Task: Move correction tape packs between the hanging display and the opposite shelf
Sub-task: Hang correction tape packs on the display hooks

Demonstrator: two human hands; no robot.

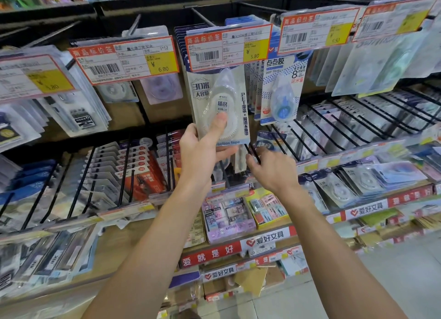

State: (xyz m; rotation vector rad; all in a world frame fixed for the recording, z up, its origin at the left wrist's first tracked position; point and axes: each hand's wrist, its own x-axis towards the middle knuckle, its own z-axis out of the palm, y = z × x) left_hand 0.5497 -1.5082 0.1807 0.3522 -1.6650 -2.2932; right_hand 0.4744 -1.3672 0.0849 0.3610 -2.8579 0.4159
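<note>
A white correction tape pack hangs at the front of a row of packs on a hook, under a red-framed price tag marked 5.80. My left hand grips the pack's lower end, thumb pressed on the clear blister, fingers behind. My right hand is just below and to the right, with curled fingers at a black wire hook; whether it holds anything is unclear. A blue dot tape pack hangs to the right of the white one.
More hanging packs with price tags fill the row left and right. Black wire pegs with packs slope on the shelf below. Boxes of erasers sit lower. Pale floor shows at bottom right.
</note>
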